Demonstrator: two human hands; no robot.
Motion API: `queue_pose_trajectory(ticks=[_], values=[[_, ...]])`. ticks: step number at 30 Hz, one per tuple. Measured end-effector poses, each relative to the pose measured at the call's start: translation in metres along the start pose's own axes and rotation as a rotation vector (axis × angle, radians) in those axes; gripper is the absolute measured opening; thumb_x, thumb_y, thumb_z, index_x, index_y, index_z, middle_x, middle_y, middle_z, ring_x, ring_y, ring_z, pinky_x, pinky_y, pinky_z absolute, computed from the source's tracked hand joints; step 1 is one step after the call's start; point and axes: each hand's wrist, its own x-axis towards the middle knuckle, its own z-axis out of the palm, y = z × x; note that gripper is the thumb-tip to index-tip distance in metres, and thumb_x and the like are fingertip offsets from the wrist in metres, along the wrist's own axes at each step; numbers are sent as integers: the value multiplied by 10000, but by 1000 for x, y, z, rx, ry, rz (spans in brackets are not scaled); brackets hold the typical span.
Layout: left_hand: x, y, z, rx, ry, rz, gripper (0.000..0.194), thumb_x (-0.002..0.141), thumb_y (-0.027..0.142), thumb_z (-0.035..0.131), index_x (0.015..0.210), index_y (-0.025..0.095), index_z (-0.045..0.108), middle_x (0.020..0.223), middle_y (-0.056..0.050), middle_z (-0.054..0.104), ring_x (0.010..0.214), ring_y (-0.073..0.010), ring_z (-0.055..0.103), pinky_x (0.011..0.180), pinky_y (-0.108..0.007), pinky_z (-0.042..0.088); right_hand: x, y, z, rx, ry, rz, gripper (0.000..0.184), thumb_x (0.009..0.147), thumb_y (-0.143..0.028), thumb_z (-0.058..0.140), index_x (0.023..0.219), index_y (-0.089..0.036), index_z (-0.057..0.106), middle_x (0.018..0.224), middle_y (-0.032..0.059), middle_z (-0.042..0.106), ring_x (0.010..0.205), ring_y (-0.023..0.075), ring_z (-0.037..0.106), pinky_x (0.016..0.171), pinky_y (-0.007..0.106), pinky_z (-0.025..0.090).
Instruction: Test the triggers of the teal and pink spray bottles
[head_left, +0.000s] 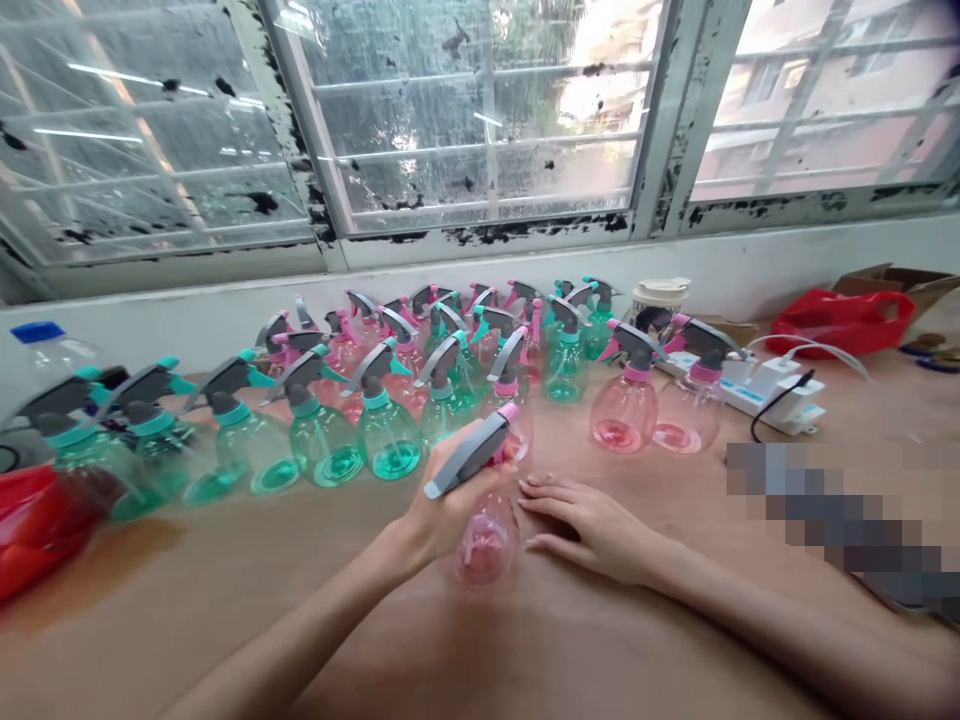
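There's room in front on the smooth brown tabletop (420, 655), but ahead left a packed row of teal-collared green plastic spray bottles (393, 455) bars the way! Beyond the right hand (589, 530), a lane slips left of two pink-tinted plastic spray bottles (624, 412).

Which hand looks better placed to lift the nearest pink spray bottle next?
Likely the left hand: it is wrapped around the upper part of the nearest pink spray bottle, while the right hand rests on the table, holding nothing.

Left hand (448, 512) curled tight in a grip, and there's the right hand (596, 530), relaxed, fingers (559, 497) pointing leftward, thumb apart!
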Motion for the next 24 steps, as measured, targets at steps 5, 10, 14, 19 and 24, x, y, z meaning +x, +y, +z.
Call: queue_pose_trajectory(ticks=[5, 10, 14, 19, 24], values=[[1, -2, 1, 43, 26, 6, 36, 744, 204, 563, 775, 215, 579, 708, 13, 553, 595, -148, 481, 566, -277, 416, -1, -2, -2, 55, 14, 13, 408, 932, -397, 591, 1276, -179, 614, 1295, 123, 651, 1268, 252, 557, 1076, 442, 447], [-1, -2, 3, 51, 14, 21, 290, 719, 170, 525, 958, 252, 666, 963, -33, 696, 809, -232, 640, 705, -347, 533, -1, -2, -3, 94, -7, 54, 388, 945, -368, 579, 1286, -185, 606, 1319, 114, 637, 1285, 245, 540, 1094, 453, 428], [-2, 0, 3, 82, 3, 20, 337, 731, 161, 520, 1005, 241, 700, 1060, -45, 722, 969, -268, 661, 856, -383, 536, -3, -2, -2, 113, -12, 60, 381, 953, -365, 565, 1286, -186, 606, 1331, 112, 628, 1293, 245, 532, 1111, 462, 409], [-3, 0, 3, 40, 11, 1, 347, 758, 170, 509, 1047, 231, 690, 1121, -46, 721, 971, -248, 684, 847, -350, 546, -3, -2, -3, 132, -3, 54, 388, 950, -362, 573, 1299, -196, 600, 1334, 114, 625, 1297, 245, 528, 1112, 464, 404], [-4, -3, 4, 59, 43, -5, 338, 756, 178, 524, 1059, 228, 665, 1041, -35, 733, 889, -233, 698, 813, -336, 548, -3, -3, -5, 150, 0, 58, 384, 948, -346, 577, 1305, -207, 597, 1343, 114, 619, 1293, 242, 532, 1113, 465, 401]])
